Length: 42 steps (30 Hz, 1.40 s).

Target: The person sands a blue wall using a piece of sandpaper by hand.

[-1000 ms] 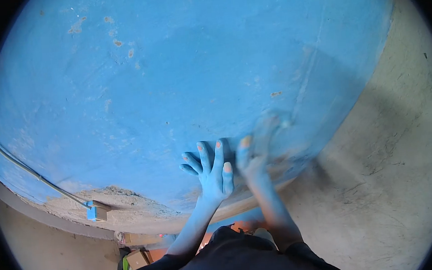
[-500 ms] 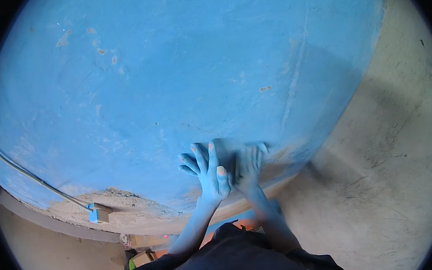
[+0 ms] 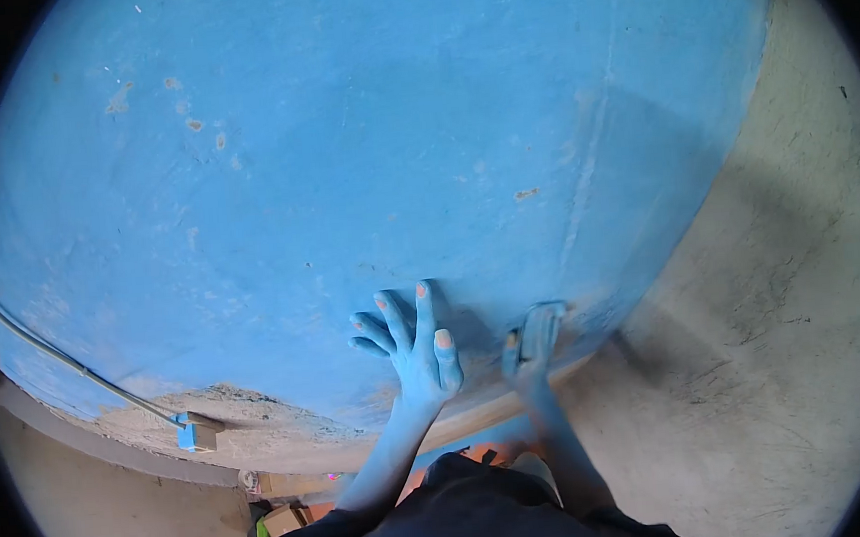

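Note:
My left hand [image 3: 414, 354], coated in blue dust, rests against the blue wall [image 3: 344, 175] with its fingers spread. It holds nothing. To its right, near the wall's worn lower edge, my right hand [image 3: 527, 349] is closed on a small flat piece [image 3: 550, 310], also blue. The top edge of this piece shows beyond the fingers against the wall. Blur and the blue coating hide what kind of thing it is.
A cable [image 3: 68, 362] runs down the left of the wall to a small blue box [image 3: 196, 432]. Bare plaster [image 3: 261, 412] shows along the wall's bottom. A grey wall surface [image 3: 755, 346] adjoins at right. A cardboard box [image 3: 285, 519] sits low behind my left arm.
My right hand has moved to the right and slightly down along the wall with the flat piece, away from my left hand. My left hand stays almost in place.

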Tool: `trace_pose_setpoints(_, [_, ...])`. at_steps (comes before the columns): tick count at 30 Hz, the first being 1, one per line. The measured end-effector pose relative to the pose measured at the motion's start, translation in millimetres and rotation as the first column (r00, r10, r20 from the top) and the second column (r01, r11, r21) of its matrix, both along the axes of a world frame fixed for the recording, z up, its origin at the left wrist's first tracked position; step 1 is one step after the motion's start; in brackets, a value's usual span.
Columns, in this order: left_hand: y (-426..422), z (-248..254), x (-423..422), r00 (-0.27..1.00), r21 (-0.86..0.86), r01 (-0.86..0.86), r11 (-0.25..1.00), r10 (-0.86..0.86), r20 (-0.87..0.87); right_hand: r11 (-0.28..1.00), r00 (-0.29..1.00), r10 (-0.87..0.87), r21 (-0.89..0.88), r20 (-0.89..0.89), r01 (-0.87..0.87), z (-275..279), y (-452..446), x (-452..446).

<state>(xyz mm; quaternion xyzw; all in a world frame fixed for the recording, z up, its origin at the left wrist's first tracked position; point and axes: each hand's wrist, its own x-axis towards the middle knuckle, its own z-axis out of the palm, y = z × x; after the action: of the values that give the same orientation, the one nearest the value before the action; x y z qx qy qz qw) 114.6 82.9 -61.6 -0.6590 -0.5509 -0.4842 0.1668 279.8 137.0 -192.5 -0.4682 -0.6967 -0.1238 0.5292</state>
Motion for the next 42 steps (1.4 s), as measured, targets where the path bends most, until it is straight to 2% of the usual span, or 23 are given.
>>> trace_pose_setpoints(1, [0, 0, 0, 1.000, 0.008, -0.009, 1.000, 0.009, -0.007, 0.994, 0.994, -0.106, 0.010, 0.011, 0.106, 14, 2, 8])
trace_pose_setpoints(3, [2, -1, 5, 1.000, 0.023, -0.025, 0.999, 0.026, -0.013, 0.997, 0.933, -0.039, 0.049, -0.356, 0.061, 68, 25, 1])
trace_pose_setpoints(5, [4, -2, 12, 1.000, 0.035, -0.022, 0.999, 0.021, 0.016, 0.999, 0.908, -0.044, -0.008, -0.416, 0.045, 80, 32, -20])
trace_pose_setpoints(6, [4, -3, 12, 1.000, 0.039, -0.022, 0.999, 0.021, 0.021, 0.994, 0.948, -0.085, -0.095, -0.306, 0.058, 64, 28, -37])
trace_pose_setpoints(8, [7, -9, 12, 1.000, 0.041, -0.019, 0.999, 0.019, -0.004, 0.985, 0.981, -0.007, -0.172, -0.195, -0.028, 43, 7, -50])
trace_pose_setpoints(9, [5, -12, 11, 1.000, 0.038, -0.014, 0.999, 0.015, -0.019, 0.976, 0.975, 0.100, -0.171, -0.199, -0.135, 32, -11, -53])
trace_pose_setpoints(11, [-1, -11, 6, 0.998, -0.023, 0.009, 1.000, -0.011, -0.060, 0.974, 0.948, 0.142, -0.133, -0.284, -0.186, 35, -10, -51])
trace_pose_setpoints(14, [-2, -12, 3, 0.997, -0.069, 0.016, 0.997, -0.022, -0.074, 0.996, 0.858, -0.033, -0.090, -0.512, -0.016, 63, 18, -8])
trace_pose_setpoints(19, [4, -14, 7, 0.997, -0.037, -0.013, 0.999, 0.010, -0.077, 0.980, 0.938, 0.098, -0.132, -0.331, -0.149, 86, -1, -49])
trace_pose_setpoints(21, [4, -16, 8, 0.996, -0.007, -0.024, 1.000, 0.024, -0.087, 0.989, 0.975, 0.083, -0.101, -0.208, -0.106, 60, -5, -51])
trace_pose_setpoints(22, [2, -18, 8, 0.998, -0.003, -0.005, 1.000, 0.005, -0.058, 0.997, 0.992, 0.040, -0.056, -0.121, -0.047, 10, -10, -48])
trace_pose_setpoints(23, [3, -18, 8, 1.000, 0.010, 0.012, 1.000, -0.012, -0.029, 1.000, 0.999, -0.006, 0.003, -0.035, 0.006, -16, -7, -43])
trace_pose_setpoints(26, [6, -17, 7, 0.999, 0.024, 0.031, 0.999, -0.031, -0.006, 0.993, 0.908, -0.075, -0.112, -0.413, 0.031, 37, 22, -4])
trace_pose_setpoints(29, [3, -21, 8, 0.998, 0.004, -0.007, 1.000, 0.007, -0.058, 0.987, 0.770, 0.047, -0.089, -0.637, -0.134, 147, 11, -6])
trace_pose_setpoints(30, [5, -19, 7, 0.995, 0.005, -0.026, 1.000, 0.026, -0.092, 0.993, 0.912, -0.007, -0.109, -0.410, -0.041, 145, 7, -18])
trace_pose_setpoints(31, [8, -17, 6, 0.995, 0.017, -0.024, 1.000, 0.026, -0.093, 0.993, 0.986, -0.074, -0.103, -0.153, 0.059, 134, -4, -31])
trace_pose_setpoints(32, [8, -18, 7, 0.996, 0.024, -0.023, 0.999, 0.025, -0.090, 0.985, 0.982, -0.148, -0.075, 0.118, 0.157, 117, -17, -37])
trace_pose_setpoints(34, [3, -21, 8, 0.998, 0.028, -0.010, 1.000, 0.011, -0.061, 0.998, 0.999, -0.006, -0.064, -0.050, 0.003, 17, -17, -43])
trace_pose_setpoints(35, [3, -21, 8, 0.999, 0.040, 0.001, 0.999, 0.000, -0.037, 0.996, 0.989, 0.068, -0.044, -0.133, -0.075, -12, -10, -44])
trace_pose_setpoints(36, [5, -20, 8, 1.000, 0.055, 0.010, 0.998, -0.010, -0.013, 0.998, 0.950, 0.049, -0.033, -0.308, -0.062, 1, 1, -35])
trace_pose_setpoints(38, [7, -20, 6, 1.000, 0.070, 0.019, 0.997, -0.018, -0.013, 0.999, 0.785, 0.010, -0.028, -0.619, -0.035, 66, 22, -15])
trace_pose_setpoints(41, [6, -23, 9, 1.000, 0.082, 0.011, 0.997, -0.012, 0.004, 0.959, 0.753, 0.139, -0.103, -0.643, -0.265, 142, 14, -9])
trace_pose_setpoints(42, [8, -23, 9, 1.000, 0.090, 0.009, 0.996, -0.010, 0.009, 0.968, 0.865, 0.115, -0.142, -0.488, -0.208, 135, 9, -21])
